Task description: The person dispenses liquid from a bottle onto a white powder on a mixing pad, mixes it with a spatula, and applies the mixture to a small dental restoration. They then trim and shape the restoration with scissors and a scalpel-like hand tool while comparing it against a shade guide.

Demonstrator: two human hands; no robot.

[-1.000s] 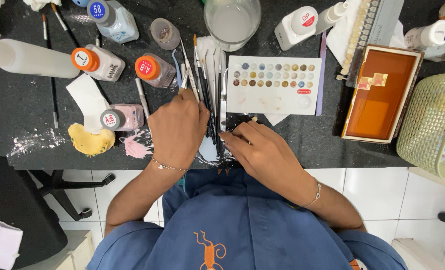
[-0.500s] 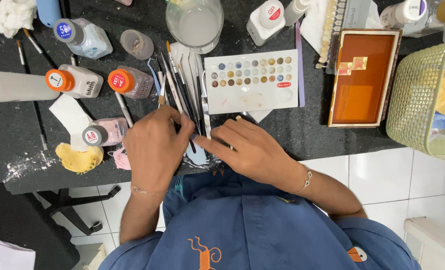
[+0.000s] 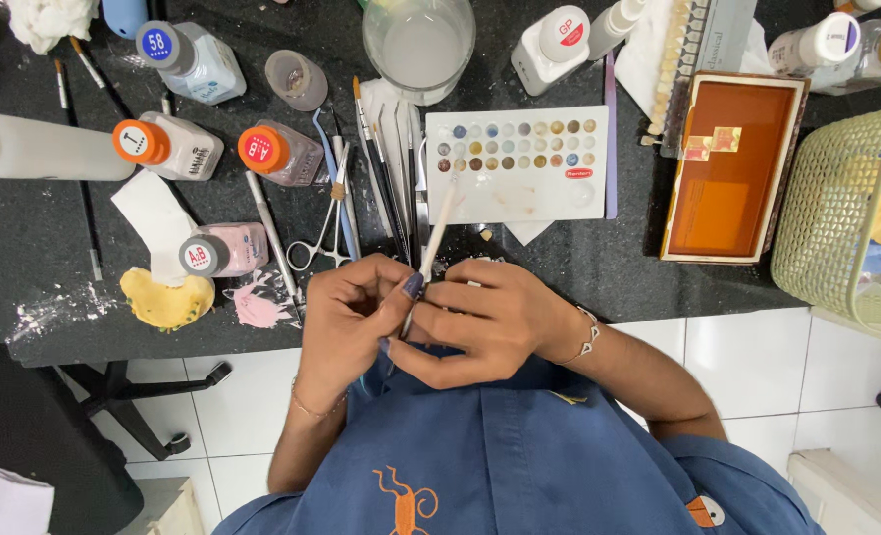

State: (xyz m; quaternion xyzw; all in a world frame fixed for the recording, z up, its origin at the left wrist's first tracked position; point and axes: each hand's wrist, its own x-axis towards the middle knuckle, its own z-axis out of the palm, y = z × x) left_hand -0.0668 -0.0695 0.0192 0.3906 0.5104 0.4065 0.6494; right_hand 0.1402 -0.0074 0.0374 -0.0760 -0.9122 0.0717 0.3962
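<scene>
White-handled brush [image 3: 438,226] pinched in right hand [image 3: 480,322], left hand [image 3: 346,317] closed against it on something small, unclear; both at black tabletop [image 3: 599,258] edge, below colour palette [image 3: 517,163].

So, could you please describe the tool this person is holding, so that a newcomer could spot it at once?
Start at the white palette with rows of small colour wells in the middle of the black worktop. Just below its left corner, both hands meet at the bench edge. The slim white-handled brush rises from the right hand towards the palette; unlike the dark brushes lying flat beside it, it is held.
</scene>
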